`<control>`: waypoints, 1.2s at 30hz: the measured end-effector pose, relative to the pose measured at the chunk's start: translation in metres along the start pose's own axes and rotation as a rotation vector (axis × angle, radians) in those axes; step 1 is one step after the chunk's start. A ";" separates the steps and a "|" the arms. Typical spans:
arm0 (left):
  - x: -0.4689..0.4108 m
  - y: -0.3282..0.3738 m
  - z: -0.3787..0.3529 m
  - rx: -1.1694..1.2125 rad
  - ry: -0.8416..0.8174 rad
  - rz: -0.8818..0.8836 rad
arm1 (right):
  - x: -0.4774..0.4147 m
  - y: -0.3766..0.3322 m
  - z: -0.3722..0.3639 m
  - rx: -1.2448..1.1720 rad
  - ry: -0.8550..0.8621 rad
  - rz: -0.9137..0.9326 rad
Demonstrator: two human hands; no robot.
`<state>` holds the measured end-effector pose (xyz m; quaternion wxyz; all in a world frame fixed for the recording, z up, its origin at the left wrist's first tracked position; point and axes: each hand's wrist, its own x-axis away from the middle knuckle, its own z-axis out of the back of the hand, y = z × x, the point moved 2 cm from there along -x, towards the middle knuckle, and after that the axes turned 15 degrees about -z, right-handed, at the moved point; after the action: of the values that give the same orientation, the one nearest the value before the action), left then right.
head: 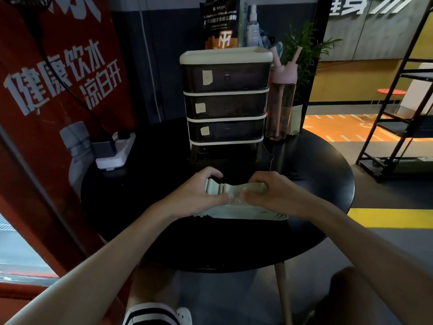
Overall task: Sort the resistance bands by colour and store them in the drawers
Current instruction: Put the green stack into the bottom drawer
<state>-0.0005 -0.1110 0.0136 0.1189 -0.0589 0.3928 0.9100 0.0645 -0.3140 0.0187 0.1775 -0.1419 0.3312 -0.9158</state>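
Observation:
A stack of pale green resistance bands [236, 213] lies near the middle of the round black table [164, 231]. My left hand [199, 195] and my right hand [271, 193] both grip the folded upper part of the stack from either side, thumbs nearly meeting on top. Behind the bands stands a dark drawer unit [225, 99] with a cream top and white trims. Its three labelled drawers are closed; the lowest part near the table is too dark to make out.
A pink-lidded water bottle [281, 102] stands right of the drawer unit. A white power strip [114, 151] with a plugged adapter sits at the table's left back. A black pouch and spray bottle stand behind the unit. A black metal shelf rack [396, 113] is off to the right.

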 end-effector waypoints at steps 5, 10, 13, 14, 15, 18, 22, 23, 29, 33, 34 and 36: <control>0.017 -0.003 -0.013 0.106 0.132 -0.142 | 0.009 -0.012 0.013 0.164 -0.157 -0.016; 0.032 -0.008 -0.020 0.180 0.210 -0.194 | 0.016 -0.021 0.013 0.283 -0.233 -0.012; 0.030 -0.009 -0.017 0.267 0.184 -0.165 | 0.018 -0.022 0.008 0.382 -0.094 0.074; 0.029 -0.007 -0.017 0.275 0.199 -0.171 | 0.018 -0.023 0.007 0.397 -0.044 0.103; 0.027 -0.006 -0.017 0.260 0.217 -0.190 | 0.018 -0.023 0.007 0.410 0.006 0.130; 0.023 -0.010 -0.017 0.153 0.252 -0.241 | 0.017 -0.024 0.003 0.441 0.137 0.190; 0.021 -0.026 -0.016 -0.118 0.177 -0.193 | 0.008 -0.022 -0.005 0.574 0.110 0.194; 0.021 -0.026 -0.016 -0.156 0.167 -0.186 | 0.006 -0.018 -0.005 0.585 0.090 0.186; 0.017 -0.019 -0.011 -0.340 0.071 -0.255 | -0.002 -0.002 0.000 0.445 0.037 0.180; 0.016 -0.019 -0.012 -0.243 0.129 -0.232 | -0.005 -0.006 -0.006 0.323 0.046 0.250; 0.015 -0.019 -0.013 -0.233 0.147 -0.229 | -0.005 -0.007 -0.007 0.327 0.056 0.256; 0.014 -0.019 -0.012 -0.209 0.159 -0.212 | -0.005 -0.007 -0.008 0.358 0.071 0.273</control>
<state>-0.0088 -0.1049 -0.0113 0.1759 -0.1840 0.2956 0.9208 0.0646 -0.3023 0.0169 0.3105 -0.0297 0.1857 -0.9318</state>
